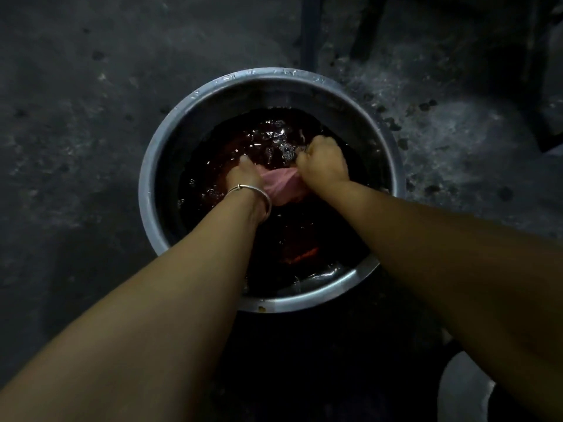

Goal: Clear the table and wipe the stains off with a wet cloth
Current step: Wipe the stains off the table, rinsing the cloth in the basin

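Observation:
A pink cloth is stretched between my two hands over a round metal basin that holds dark water. My left hand, with a silver bangle on its wrist, grips the cloth's left end at the water surface. My right hand is a closed fist around the cloth's right end, just above the water. The water ripples and glints around the hands. Part of the cloth is under the left hand and hidden.
The basin stands on a dark, stained concrete floor with wet spots to its right. Dark furniture legs rise at the back. A pale rounded object shows at the bottom right corner.

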The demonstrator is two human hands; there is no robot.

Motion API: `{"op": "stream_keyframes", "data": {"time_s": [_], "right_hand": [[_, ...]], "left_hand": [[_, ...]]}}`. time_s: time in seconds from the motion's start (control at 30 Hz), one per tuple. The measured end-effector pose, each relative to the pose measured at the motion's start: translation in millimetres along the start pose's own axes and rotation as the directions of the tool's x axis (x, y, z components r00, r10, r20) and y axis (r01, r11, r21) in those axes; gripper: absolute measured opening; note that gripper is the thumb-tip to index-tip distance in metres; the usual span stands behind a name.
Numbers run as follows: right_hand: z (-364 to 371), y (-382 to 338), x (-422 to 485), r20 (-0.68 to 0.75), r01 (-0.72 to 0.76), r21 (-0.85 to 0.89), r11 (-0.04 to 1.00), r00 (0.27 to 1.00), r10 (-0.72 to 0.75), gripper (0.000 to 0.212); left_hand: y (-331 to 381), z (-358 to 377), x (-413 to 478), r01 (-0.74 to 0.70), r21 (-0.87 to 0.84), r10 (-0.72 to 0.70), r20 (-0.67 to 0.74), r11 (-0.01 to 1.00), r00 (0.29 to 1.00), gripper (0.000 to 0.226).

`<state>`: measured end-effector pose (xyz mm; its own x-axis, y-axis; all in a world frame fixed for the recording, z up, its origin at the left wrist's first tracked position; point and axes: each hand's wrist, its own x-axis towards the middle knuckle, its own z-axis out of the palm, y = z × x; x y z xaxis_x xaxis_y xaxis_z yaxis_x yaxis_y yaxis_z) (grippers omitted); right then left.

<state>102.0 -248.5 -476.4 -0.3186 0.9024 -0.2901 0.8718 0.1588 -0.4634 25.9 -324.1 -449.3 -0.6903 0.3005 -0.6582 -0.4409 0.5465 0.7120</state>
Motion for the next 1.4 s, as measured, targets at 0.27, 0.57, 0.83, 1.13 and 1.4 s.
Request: {"op": "stream_keyframes", "data": {"time_s": [0.27, 0.57, 0.83, 1.13, 1.4], "right_hand": [[23, -20, -28, 0.396, -0.280, 0.465, 0.840, 0.914, 0.086, 0.016], [-2, -49, -34, 0.165, 0.087, 0.364, 0.927, 0.974, -0.156, 0.032], [6, -16, -15, 0.117, -0.011, 0.141, 0.990, 0.993, -0.006, 0.031], [26, -29, -39, 0.382, -0.247, 0.496, 0.832, 0.923, 0.046, 0.010], [6, -60, -44, 0.086, 0.074, 0.438, 0.896, 0.989, -0.124, 0.027]], "left_hand": [[-12, 1, 10, 0.124, -0.286, -0.092, 0.123, 0.950, 0.988, 0.036], [10, -8, -3, 0.259, -0.322, -0.176, 0.266, 0.910, 0.948, 0.028], [0, -2, -13, 0.157, -0.271, -0.130, 0.116, 0.950, 0.985, 0.037], [-9, -8, 4, 0.182, -0.250, -0.153, 0.131, 0.951, 0.980, 0.027], [8, -16, 3, 0.251, -0.373, -0.140, 0.300, 0.893, 0.943, 0.040]]}}
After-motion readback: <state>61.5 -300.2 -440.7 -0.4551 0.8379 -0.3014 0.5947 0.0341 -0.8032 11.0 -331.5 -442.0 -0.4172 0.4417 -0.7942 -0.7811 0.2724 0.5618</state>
